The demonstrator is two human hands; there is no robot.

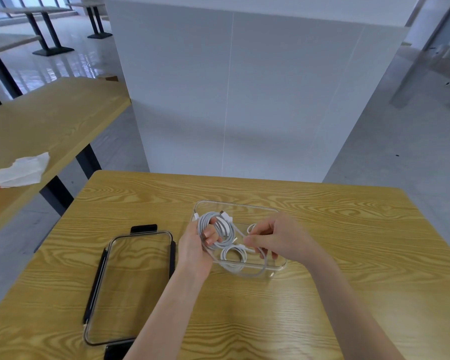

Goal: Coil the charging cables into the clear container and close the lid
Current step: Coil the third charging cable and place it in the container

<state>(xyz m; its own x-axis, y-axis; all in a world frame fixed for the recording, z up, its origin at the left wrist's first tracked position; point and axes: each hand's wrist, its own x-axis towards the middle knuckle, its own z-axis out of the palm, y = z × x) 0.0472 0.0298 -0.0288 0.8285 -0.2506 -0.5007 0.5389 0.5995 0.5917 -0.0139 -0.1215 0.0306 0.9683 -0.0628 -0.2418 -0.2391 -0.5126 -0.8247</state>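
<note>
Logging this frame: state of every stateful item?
clear container: open, lid off
lid: flat on table, left of container
grey cable: coiled around left hand
white cable: coiled inside container
right hand: pinching a cable end

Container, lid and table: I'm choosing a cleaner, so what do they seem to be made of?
Container: clear, glossy, probably rigid plastic or acrylic; the wood grain shows through its thick walls.
Lid: a clear panel in a dark rim with black latches, likely plastic.
Table: yellowish wood grain with a smooth, slightly shiny finish; laminate or veneer, I can't tell which.
</note>
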